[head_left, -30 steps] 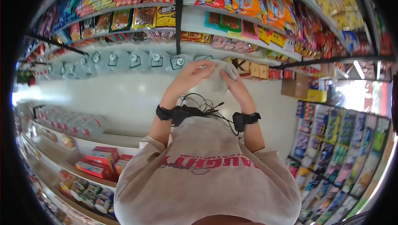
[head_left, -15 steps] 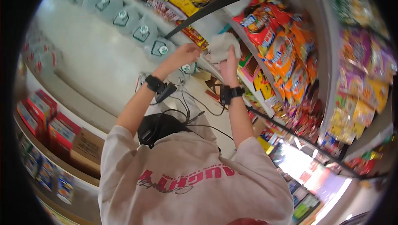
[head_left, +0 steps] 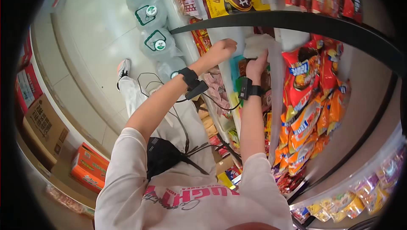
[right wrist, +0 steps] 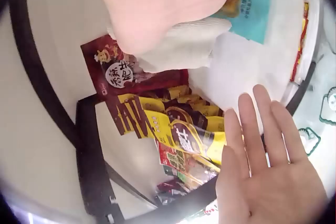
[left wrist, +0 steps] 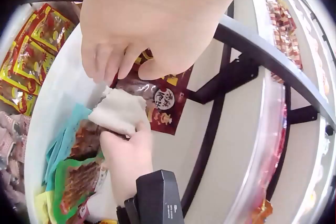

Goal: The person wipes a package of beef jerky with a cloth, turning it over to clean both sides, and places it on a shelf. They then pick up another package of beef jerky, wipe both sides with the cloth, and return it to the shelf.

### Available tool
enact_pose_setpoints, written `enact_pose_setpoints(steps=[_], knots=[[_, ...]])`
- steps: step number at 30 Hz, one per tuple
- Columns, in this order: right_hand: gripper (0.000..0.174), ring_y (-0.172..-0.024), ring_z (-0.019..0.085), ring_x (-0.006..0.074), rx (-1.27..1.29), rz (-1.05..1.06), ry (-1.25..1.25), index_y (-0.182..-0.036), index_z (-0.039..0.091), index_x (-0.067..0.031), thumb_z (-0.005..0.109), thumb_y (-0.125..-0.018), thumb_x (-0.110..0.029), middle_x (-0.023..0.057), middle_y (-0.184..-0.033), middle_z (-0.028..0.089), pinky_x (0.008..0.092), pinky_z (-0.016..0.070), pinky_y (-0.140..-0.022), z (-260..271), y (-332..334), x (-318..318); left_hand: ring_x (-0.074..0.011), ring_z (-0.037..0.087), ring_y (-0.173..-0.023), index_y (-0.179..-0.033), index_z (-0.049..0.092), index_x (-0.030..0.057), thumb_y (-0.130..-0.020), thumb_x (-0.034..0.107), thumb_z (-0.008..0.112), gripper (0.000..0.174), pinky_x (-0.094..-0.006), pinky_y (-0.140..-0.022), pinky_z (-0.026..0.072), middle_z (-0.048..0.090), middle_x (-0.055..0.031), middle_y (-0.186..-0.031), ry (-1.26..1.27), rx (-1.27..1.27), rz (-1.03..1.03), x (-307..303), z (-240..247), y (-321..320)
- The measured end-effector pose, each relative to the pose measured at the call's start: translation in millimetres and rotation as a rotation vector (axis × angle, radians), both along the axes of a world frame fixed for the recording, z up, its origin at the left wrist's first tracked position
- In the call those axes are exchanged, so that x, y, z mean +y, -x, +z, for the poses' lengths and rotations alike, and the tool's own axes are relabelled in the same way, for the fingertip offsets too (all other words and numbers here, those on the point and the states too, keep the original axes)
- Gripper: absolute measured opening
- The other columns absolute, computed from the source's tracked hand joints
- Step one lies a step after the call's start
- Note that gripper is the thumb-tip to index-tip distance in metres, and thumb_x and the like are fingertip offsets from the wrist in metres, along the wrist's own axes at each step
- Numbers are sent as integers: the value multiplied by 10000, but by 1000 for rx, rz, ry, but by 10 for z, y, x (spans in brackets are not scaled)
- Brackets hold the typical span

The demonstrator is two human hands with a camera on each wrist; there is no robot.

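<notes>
In the head view my right hand (head_left: 256, 67) grips a pale cloth (head_left: 257, 46) over a shelf of snack packets. The left wrist view shows thumb and fingers on the cloth (left wrist: 122, 112), beside a dark red packet (left wrist: 178, 98). My left hand (head_left: 221, 52) is held a little to the left, holding nothing. From the right wrist its palm (right wrist: 275, 182) faces the camera with fingers extended. There the cloth (right wrist: 181, 48) lies under the right hand (right wrist: 168, 3), near the white shelf surface (right wrist: 231, 69).
A black shelf frame bar (head_left: 296, 18) crosses above the hands. Orange and red snack bags (head_left: 303, 115) hang at the right. Large water bottles (head_left: 159, 45) stand on the floor at the left. Boxes (head_left: 45, 124) sit on a low shelf behind. Loose cables (head_left: 182, 124) trail between the arms.
The view has turned and come closer to the snack shelf. Both hands, together at the cloth earlier, are now apart. The right hand has carried the cloth to the shelf.
</notes>
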State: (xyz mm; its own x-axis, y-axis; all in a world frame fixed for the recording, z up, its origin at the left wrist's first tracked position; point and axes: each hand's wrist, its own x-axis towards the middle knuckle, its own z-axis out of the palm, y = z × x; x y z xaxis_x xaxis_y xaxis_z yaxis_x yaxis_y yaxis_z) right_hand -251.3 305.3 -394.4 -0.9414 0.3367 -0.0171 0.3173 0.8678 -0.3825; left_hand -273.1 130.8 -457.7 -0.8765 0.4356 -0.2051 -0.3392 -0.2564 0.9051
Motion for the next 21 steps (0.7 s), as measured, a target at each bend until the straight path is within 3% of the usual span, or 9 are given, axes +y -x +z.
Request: enact_pose_setpoints(steps=[6, 8, 12, 14, 16, 21], knots=[[467, -1185, 549, 359, 62, 61, -37, -1335, 459, 66, 497, -870, 83, 244, -1281, 580, 411, 401, -1056, -24, 263, 154, -312, 509, -1306, -1400, 455, -49, -957, 332, 566, 595, -356, -1087, 390, 520, -220, -1409, -64, -110, 49, 164, -154, 110], [429, -1165, 552, 333, 134, -35, 159, -1318, 478, 57, 511, -890, 36, 219, -1267, 587, 396, 407, -1042, 58, 345, 64, -314, 464, -1353, -1454, 387, -36, -963, 348, 573, 651, -353, -1110, 368, 460, -220, -1470, -83, -107, 39, 209, -208, 160], [358, -1117, 562, 234, 304, -374, 788, -1272, 536, 7, 585, -953, -147, 114, -1245, 602, 351, 424, -1001, 128, 449, -56, -301, 438, -1374, -1496, 327, -18, -968, 356, 582, 695, -353, -1122, 356, 431, -222, -1495, -133, -135, 40, 356, -245, 263], [371, -1094, 559, 187, 332, -427, 980, -1260, 555, -20, 613, -970, -242, 71, -1241, 598, 329, 429, -981, -51, 526, 123, -299, 433, -1379, -1504, 315, -14, -970, 362, 586, 707, -353, -1125, 353, 427, -225, -1498, -149, -159, 36, 414, -264, 358], [416, -1074, 548, 143, 311, -364, 1035, -1259, 564, -49, 632, -972, -342, 36, -1245, 584, 308, 430, -960, -464, 651, 704, -271, 401, -1402, -1511, 319, 4, -985, 381, 567, 692, -338, -1145, 323, 409, -186, -1521, -140, -178, -3, 414, -230, 420], [409, -1159, 521, 147, 124, -229, 454, -1291, 543, -46, 614, -987, -310, 39, -1285, 563, 307, 415, -1013, 34, 173, 222, -235, 454, -1335, -1485, 369, 11, -1005, 399, 540, 640, -328, -1125, 344, 448, -135, -1485, -142, -214, -30, 470, -208, 471]])
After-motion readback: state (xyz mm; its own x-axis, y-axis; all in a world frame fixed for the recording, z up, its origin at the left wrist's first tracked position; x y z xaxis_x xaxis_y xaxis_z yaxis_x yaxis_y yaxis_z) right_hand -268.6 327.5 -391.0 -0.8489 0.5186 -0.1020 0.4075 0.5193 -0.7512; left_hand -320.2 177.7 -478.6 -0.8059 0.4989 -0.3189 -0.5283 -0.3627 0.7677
